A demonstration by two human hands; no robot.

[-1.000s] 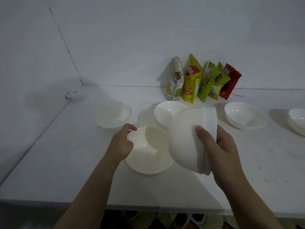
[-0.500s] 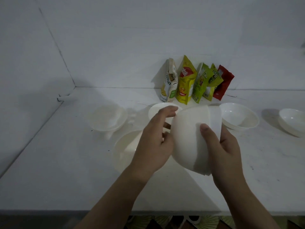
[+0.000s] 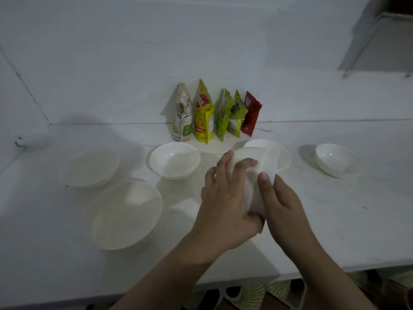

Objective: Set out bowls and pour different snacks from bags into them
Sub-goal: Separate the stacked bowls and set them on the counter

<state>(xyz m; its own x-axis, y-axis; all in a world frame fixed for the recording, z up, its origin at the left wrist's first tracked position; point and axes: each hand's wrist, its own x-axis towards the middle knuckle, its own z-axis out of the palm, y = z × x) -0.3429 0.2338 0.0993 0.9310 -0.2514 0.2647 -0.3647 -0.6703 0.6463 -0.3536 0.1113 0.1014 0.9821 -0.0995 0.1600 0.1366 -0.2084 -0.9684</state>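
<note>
Both hands hold a small stack of white bowls (image 3: pixel 257 186) tipped on its side above the white table (image 3: pixel 346 220). My left hand (image 3: pixel 225 198) wraps over the stack's outer side, fingers spread across it. My right hand (image 3: pixel 279 204) grips the rim end, thumb pressed on the rim. On the table stand a large bowl (image 3: pixel 124 214) front left, a bowl (image 3: pixel 89 167) behind it, a bowl (image 3: pixel 175 160) in the middle, a bowl (image 3: pixel 283 157) partly hidden behind the stack, and a tilted bowl (image 3: pixel 334 159) at right. Several snack bags (image 3: pixel 214 113) lean on the back wall.
White walls close the table at the back and left. The table's front edge (image 3: pixel 245 280) runs below my forearms, with patterned floor underneath. A dark shelf or frame (image 3: pixel 380 30) hangs at the upper right.
My left hand left the large front bowl and came onto the stack held by my right hand. The stack moved lower and to the right, in front of the right-middle bowl.
</note>
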